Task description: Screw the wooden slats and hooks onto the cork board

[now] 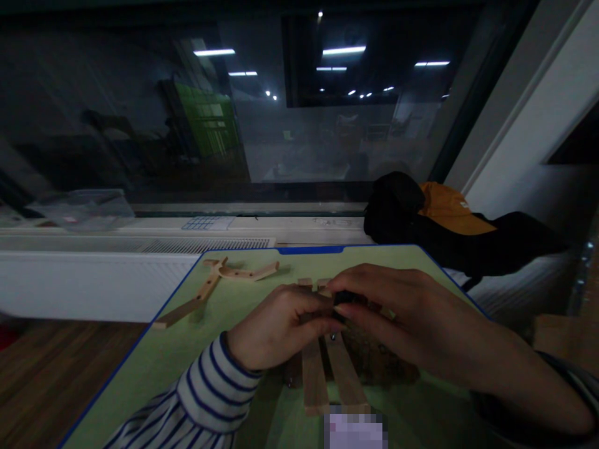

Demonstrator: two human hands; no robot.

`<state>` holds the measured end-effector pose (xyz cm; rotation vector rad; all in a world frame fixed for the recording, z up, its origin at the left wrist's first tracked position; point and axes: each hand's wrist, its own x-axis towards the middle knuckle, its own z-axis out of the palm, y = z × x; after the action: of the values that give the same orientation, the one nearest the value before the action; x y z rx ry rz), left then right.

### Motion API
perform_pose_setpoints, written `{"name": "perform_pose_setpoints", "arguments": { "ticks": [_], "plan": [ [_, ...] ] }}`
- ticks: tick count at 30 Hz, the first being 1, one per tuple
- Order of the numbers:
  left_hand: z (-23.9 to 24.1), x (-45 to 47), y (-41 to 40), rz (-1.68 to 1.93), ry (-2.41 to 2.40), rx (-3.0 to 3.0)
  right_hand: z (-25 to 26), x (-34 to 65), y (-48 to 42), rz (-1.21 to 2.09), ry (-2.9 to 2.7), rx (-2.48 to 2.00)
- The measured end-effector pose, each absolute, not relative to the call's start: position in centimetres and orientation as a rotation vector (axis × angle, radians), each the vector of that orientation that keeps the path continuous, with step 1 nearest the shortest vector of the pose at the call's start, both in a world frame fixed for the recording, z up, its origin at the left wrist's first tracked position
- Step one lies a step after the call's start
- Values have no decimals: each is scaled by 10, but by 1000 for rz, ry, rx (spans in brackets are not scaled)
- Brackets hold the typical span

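My left hand (285,324) reaches in from the left, its thumb and fingers drawn together above two flat wooden slats (316,383). What its fingertips hold, if anything, is hidden. My right hand (407,312) pinches a small black piece (344,298), and its fingertips meet those of my left hand. A small shiny metal part (333,337) shows on the right slat, just below the fingers. The slats lie side by side, nearly parallel, over a dark brown mottled thing (388,362) that is partly covered by my right hand.
Jointed wooden strips (208,287) lie at the table's back left. The green tabletop (262,399) has a blue edge. Behind it run a radiator (103,274) and a window sill with a clear plastic box (88,209). Dark cloth and an orange cap (452,206) are at the right.
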<state>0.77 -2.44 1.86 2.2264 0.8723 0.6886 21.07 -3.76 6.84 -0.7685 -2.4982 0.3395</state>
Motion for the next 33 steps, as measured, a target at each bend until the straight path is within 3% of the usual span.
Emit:
{"name": "perform_pose_setpoints", "arguments": {
  "ticks": [33],
  "plan": [
    [13, 10, -24, 833, 900, 2296, 65, 211, -37, 302, -2494, -758]
  ]
}}
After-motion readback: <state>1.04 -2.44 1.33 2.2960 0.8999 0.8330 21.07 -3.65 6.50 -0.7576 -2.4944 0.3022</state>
